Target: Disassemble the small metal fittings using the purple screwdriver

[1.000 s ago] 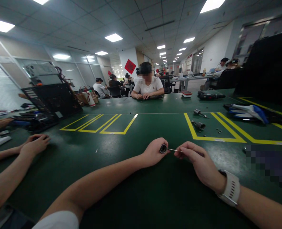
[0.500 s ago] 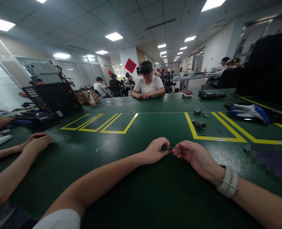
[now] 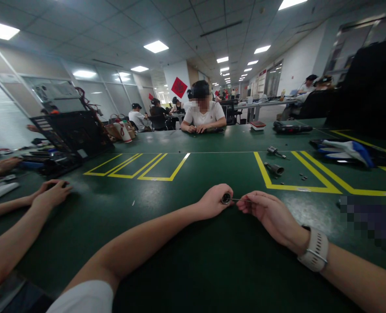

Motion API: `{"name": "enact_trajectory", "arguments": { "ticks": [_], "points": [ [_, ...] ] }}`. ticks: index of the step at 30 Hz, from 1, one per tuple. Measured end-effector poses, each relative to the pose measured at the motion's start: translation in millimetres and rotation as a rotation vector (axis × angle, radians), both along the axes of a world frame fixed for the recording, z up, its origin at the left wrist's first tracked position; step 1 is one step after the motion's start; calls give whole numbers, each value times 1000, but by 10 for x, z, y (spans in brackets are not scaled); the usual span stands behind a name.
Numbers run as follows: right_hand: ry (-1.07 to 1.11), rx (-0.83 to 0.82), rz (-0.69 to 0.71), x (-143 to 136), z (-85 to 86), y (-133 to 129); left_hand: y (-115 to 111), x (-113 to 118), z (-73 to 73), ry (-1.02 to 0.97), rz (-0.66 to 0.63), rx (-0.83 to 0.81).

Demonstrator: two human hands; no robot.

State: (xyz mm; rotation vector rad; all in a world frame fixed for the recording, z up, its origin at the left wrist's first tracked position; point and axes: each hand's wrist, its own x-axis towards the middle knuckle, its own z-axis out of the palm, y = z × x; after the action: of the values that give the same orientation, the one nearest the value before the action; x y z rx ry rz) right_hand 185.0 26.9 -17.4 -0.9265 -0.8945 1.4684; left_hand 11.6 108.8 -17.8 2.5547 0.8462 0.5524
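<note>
My left hand (image 3: 215, 201) is wrapped round a hollow metal cylinder (image 3: 226, 198), whose open round end faces me. A thin metal rod (image 3: 237, 200) reaches from the cylinder's opening to my right hand (image 3: 261, 206), which pinches it between thumb and fingers. Both hands are just above the green table (image 3: 166, 204). Beyond them, inside a yellow taped box, lie a metal part with a thin shaft (image 3: 276, 152), a cone-like metal sleeve (image 3: 274, 168) and several tiny pieces (image 3: 303, 177).
Blue and white gloves (image 3: 349, 152) lie at the right, near a dark tool (image 3: 291, 128) and a red and white box (image 3: 257, 125). A co-worker's hands (image 3: 52, 193) rest at the left. Another person (image 3: 204, 112) sits opposite. A black machine (image 3: 72, 139) stands at the back left.
The view has shifted slightly. Both hands keep nearly the same pose, with the rod still between my right fingers and the cylinder in my left hand.
</note>
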Motion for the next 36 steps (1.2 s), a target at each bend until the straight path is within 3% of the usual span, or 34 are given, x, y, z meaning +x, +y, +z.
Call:
{"name": "enact_trajectory", "arguments": {
  "ticks": [8,16,26,36],
  "points": [
    [48,-53,3,27,-5,20,54,-13,21,30,-79,26],
    [39,-58,-30,20,-8,18,118,-38,23,52,-74,54],
    [-8,-13,-67,-17,43,-52,7,-36,34,53,-74,34],
    [-60,27,-108,-19,-4,-23,293,-99,-30,24,53,84]
  ]
}}
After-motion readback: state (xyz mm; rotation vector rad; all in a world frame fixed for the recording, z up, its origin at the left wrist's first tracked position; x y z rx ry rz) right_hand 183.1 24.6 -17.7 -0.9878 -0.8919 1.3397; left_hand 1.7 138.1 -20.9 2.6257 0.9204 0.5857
